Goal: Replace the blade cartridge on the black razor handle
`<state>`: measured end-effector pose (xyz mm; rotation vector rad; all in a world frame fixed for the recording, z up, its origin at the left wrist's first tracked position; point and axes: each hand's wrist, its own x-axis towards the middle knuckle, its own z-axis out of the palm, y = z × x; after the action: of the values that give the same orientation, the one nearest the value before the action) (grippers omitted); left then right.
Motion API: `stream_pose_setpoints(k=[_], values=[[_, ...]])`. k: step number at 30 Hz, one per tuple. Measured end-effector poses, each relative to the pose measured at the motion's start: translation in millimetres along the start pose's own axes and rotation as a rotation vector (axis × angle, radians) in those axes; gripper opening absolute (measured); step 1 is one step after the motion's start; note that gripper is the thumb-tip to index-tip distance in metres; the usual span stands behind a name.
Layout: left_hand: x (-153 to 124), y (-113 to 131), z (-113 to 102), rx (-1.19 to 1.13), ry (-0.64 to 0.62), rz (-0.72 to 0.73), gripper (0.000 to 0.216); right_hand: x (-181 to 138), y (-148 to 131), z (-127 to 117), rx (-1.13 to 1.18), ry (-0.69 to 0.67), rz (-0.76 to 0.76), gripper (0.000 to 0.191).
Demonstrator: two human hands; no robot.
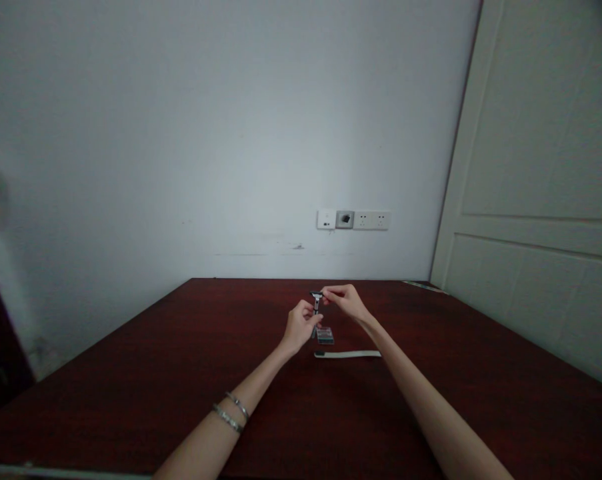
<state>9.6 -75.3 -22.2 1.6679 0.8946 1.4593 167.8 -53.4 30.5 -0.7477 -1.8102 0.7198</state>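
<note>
My left hand (pixel 299 325) is closed around the handle of a razor (pixel 317 303), which stands upright with its dark, wide head on top. The fingertips of my right hand (pixel 347 301) pinch the right end of that head. Just below the razor, a small clear plastic case (pixel 325 335) lies on the table; what is in it is too small to make out. Nearer to me lies a pale flat strip (pixel 348 355) with a dark left end, its right end meeting my right forearm in the view.
The dark red table (pixel 181 373) reaches back to a pale wall (pixel 261 133). Sockets (pixel 371 221) and a switch plate (pixel 326 219) sit on the wall. A white panelled door (pixel 541 167) stands at the right. A thin flat strip (pixel 425 287) lies along the table's back right edge.
</note>
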Motion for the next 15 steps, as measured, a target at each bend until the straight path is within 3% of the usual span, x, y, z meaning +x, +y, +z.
stream_pose_setpoints(k=[15], values=[[-0.1,3.7,0.6,0.008,0.006,-0.024,0.018,0.0,-2.9,-2.5,-0.047,-0.051,-0.021,0.03]])
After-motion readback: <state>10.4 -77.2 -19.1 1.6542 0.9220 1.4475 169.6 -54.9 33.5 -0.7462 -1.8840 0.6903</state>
